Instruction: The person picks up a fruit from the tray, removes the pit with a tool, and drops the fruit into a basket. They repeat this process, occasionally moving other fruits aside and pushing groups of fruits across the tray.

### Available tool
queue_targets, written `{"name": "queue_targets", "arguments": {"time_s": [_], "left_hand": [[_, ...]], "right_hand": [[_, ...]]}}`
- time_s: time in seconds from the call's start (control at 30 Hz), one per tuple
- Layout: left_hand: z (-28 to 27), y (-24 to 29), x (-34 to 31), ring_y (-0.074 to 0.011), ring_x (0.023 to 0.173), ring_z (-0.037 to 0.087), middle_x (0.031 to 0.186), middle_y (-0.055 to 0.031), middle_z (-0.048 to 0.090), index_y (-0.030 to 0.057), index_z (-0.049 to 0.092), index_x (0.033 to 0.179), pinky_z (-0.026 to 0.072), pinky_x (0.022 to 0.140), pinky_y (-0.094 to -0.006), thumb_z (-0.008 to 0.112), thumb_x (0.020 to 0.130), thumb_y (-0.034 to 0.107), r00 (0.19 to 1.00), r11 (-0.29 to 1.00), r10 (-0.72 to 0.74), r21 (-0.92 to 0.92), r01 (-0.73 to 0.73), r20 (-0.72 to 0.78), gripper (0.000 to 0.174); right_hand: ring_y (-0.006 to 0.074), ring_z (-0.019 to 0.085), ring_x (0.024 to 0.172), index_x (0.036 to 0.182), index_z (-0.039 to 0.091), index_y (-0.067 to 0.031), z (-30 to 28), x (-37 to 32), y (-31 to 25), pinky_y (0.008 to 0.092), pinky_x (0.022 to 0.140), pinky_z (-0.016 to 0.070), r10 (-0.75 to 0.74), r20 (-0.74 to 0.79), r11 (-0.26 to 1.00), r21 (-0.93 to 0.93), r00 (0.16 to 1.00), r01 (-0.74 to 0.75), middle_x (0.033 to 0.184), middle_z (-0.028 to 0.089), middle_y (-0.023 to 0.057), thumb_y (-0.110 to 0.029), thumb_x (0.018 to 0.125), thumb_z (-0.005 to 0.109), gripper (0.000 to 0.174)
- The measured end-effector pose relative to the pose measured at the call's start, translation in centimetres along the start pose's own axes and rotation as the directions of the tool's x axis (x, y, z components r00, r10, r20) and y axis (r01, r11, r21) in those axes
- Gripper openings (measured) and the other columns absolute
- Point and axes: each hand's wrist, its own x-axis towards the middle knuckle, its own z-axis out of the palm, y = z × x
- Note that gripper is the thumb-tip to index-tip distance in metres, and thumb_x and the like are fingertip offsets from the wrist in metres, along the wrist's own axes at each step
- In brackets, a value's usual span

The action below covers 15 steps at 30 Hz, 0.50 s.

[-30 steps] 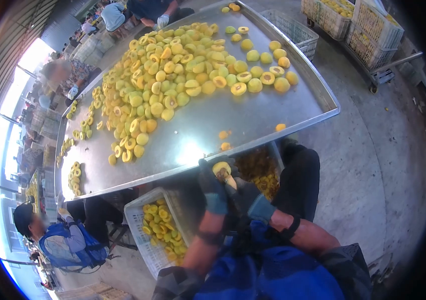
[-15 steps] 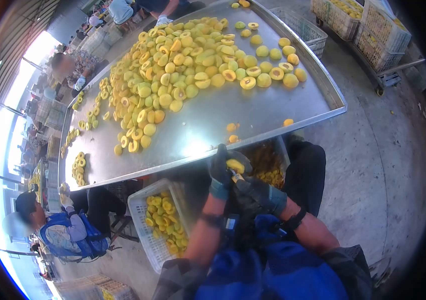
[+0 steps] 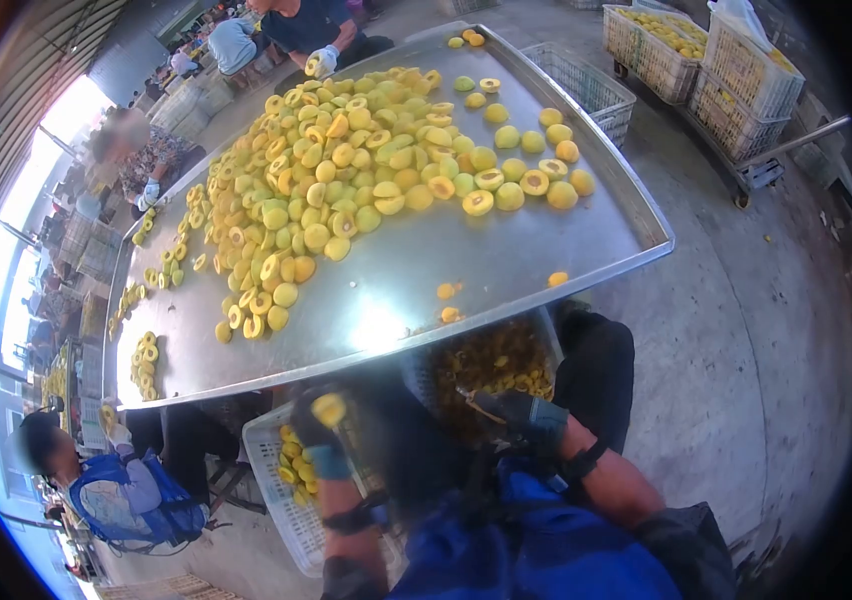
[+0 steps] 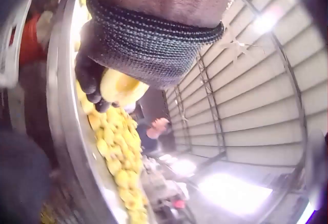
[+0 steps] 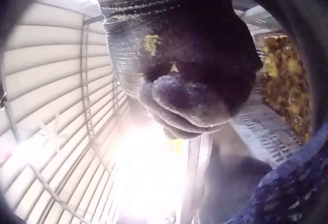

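My left hand [image 3: 312, 428], in a dark glove, is over the left crate [image 3: 264, 455], which has pitted yellow peach halves in it. It holds a peach half [image 3: 328, 409], its hollow showing in the left wrist view with gloved fingers curled round it. My right hand [image 3: 514, 412], also gloved, is beside the right crate [image 3: 554, 345] of brown pits and scraps. A thin tool with a pale handle [image 3: 483, 406] juts from its grip; the right wrist view shows the fingers curled, the tool mostly hidden.
A metal table [image 3: 506, 260] ahead bears a big heap of peaches [image 3: 296, 190], many halved. Its raised rim runs just beyond my hands. A person in a blue vest [image 3: 136, 505] sits at the left; others work at the far side. Stacked crates [image 3: 741, 100] stand on a cart at the right.
My hands were together at the peach half, tool against it. Now they are apart: the left has moved left over the crate with the half, the right stays near the pit crate with the tool.
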Motion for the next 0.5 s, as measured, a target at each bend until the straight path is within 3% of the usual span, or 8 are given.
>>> {"name": "queue_targets", "arguments": {"time_s": [0.07, 0.13, 0.23, 0.3, 0.33, 0.37, 0.47, 0.5], "left_hand": [[-7.2, -8.1, -0.4, -0.0250, 0.079, 0.068, 0.089, -0.0097, 0.070, 0.0023, 0.068, 0.095, 0.0567, 0.067, -0.0351, 0.053, 0.095, 0.021, 0.955, 0.886, -0.295, 0.367, 0.283, -0.026, 0.024], [-12.2, -8.6, -0.8, -0.0309, 0.084, 0.069, 0.094, -0.0143, 0.070, 0.0037, 0.069, 0.095, 0.0568, 0.071, -0.0393, 0.051, 0.096, 0.023, 0.964, 0.448, -0.236, 0.894, -0.002, 0.121, 0.026], [-13.9, -10.7, -2.1, -0.0359, 0.081, 0.064, 0.090, -0.0179, 0.069, 0.0002, 0.069, 0.097, 0.0505, 0.075, -0.0458, 0.048, 0.097, 0.023, 0.979, 0.472, -0.059, 0.859, 0.198, -0.193, 0.031], [-14.6, -13.5, 0.0, -0.0346, 0.088, 0.066, 0.097, -0.0173, 0.070, 0.0021, 0.069, 0.098, 0.0529, 0.079, -0.0456, 0.048, 0.098, 0.026, 0.999, 0.602, 0.038, 0.798, -0.030, 0.008, 0.032], [-14.0, -12.4, 1.0, -0.0339, 0.092, 0.067, 0.100, -0.0171, 0.070, 0.0031, 0.070, 0.099, 0.0540, 0.080, -0.0455, 0.048, 0.098, 0.027, 0.991, 0.650, 0.094, 0.747, -0.135, 0.097, 0.032], [-12.2, -11.6, 1.8, -0.0344, 0.094, 0.067, 0.102, -0.0159, 0.070, 0.0051, 0.068, 0.104, 0.0536, 0.082, -0.0444, 0.051, 0.096, 0.021, 0.994, 0.733, -0.089, 0.680, 0.025, 0.059, 0.025], [-6.9, -9.1, 5.7, -0.0344, 0.093, 0.067, 0.105, -0.0151, 0.069, 0.0073, 0.065, 0.110, 0.0542, 0.081, -0.0411, 0.054, 0.090, 0.014, 0.935, 0.674, 0.083, 0.671, -0.307, 0.345, 0.024], [-5.1, -10.0, 6.7, -0.0341, 0.093, 0.067, 0.107, -0.0146, 0.069, 0.0080, 0.065, 0.111, 0.0544, 0.081, -0.0407, 0.055, 0.089, 0.012, 0.884, 0.586, 0.173, 0.676, -0.448, 0.435, 0.025]], "right_hand": [[0.0089, 0.056, 0.063, 0.103, 0.068, -0.0040, -0.9, 1.0, 0.9, 0.0261, 0.057, 0.0459, -0.257, 0.087, 0.889, -0.370, 0.963, 0.270, 0.067, 0.056, -0.0006, -0.033, 0.098, 0.059, 0.031], [0.0115, 0.060, 0.069, 0.106, 0.067, -0.0030, -1.7, 1.6, -0.4, 0.0284, 0.062, 0.0488, -0.282, 0.119, 0.786, -0.540, 0.952, 0.301, 0.076, 0.062, 0.0031, -0.031, 0.096, 0.061, 0.030], [0.0176, 0.066, 0.079, 0.115, 0.066, -0.0032, -2.2, 1.2, -5.8, 0.0330, 0.072, 0.0528, 0.027, -0.081, 0.899, -0.433, 0.996, -0.060, 0.091, 0.070, 0.0100, -0.028, 0.092, 0.063, 0.033], [0.0187, 0.067, 0.078, 0.113, 0.066, -0.0053, -3.3, 1.5, -8.4, 0.0333, 0.071, 0.0527, 0.027, -0.176, 0.870, -0.481, 0.984, -0.110, 0.087, 0.070, 0.0098, -0.027, 0.092, 0.063, 0.031], [0.0178, 0.066, 0.076, 0.113, 0.066, -0.0065, -4.8, 2.0, -7.7, 0.0351, 0.069, 0.0519, -0.275, -0.129, 0.812, -0.562, 0.953, 0.158, 0.086, 0.070, 0.0090, -0.029, 0.092, 0.063, 0.031], [0.0192, 0.066, 0.076, 0.113, 0.065, -0.0063, -6.4, 2.8, -7.9, 0.0359, 0.070, 0.0518, -0.253, -0.166, 0.764, -0.639, 0.953, 0.091, 0.085, 0.069, 0.0100, -0.029, 0.092, 0.063, 0.031], [0.0239, 0.066, 0.075, 0.109, 0.065, -0.0029, -11.8, 4.3, -9.1, 0.0375, 0.071, 0.0510, -0.511, -0.084, 0.350, -0.929, 0.856, 0.118, 0.082, 0.068, 0.0131, -0.030, 0.091, 0.064, 0.032], [0.0245, 0.066, 0.075, 0.108, 0.066, -0.0027, -13.0, 4.5, -9.7, 0.0373, 0.071, 0.0509, -0.464, -0.180, 0.450, -0.891, 0.867, 0.056, 0.081, 0.067, 0.0132, -0.030, 0.091, 0.064, 0.032]]}}
